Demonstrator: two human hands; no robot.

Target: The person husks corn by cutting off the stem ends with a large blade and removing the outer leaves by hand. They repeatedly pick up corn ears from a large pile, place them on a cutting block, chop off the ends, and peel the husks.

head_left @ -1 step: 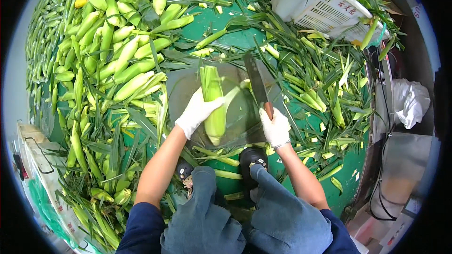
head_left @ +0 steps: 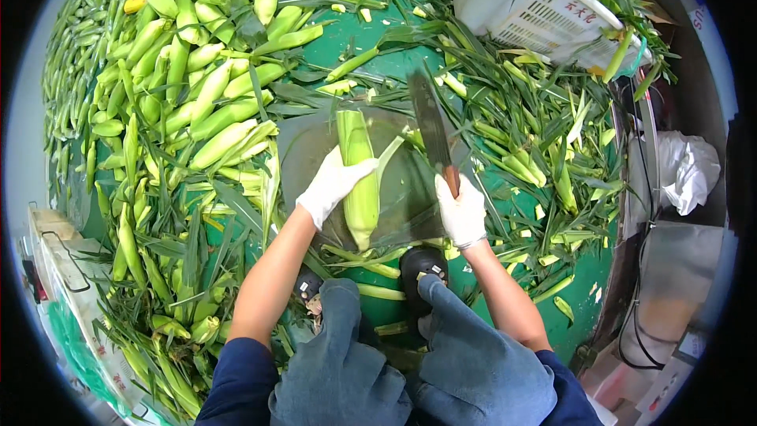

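Note:
My left hand (head_left: 341, 184), in a white glove, is closed around an ear of corn (head_left: 361, 197) still in its green husk. The ear stands nearly upright in the picture, its cut, flat end away from me. A loose strip of husk (head_left: 388, 155) hangs out from its right side. In the other white glove, my right hand (head_left: 462, 211) grips the brown handle of a large knife (head_left: 428, 122). Its dark broad blade points away from me, to the right of the corn and apart from it. Beneath both lies a dark cutting board (head_left: 303, 150).
Husked ears (head_left: 213, 95) are heaped at the left. Cut leaves and husks (head_left: 544, 166) cover the green floor (head_left: 394, 67) at the right. A white plastic crate (head_left: 505, 8) full of leaves stands at the far right; another crate (head_left: 75, 268) is at the left. My black shoes (head_left: 422, 268) flank the board's near edge.
The corn in my left hand has shifted very slightly to the right and toward me. The knife blade has tilted a little, and the loose husk strip hangs differently.

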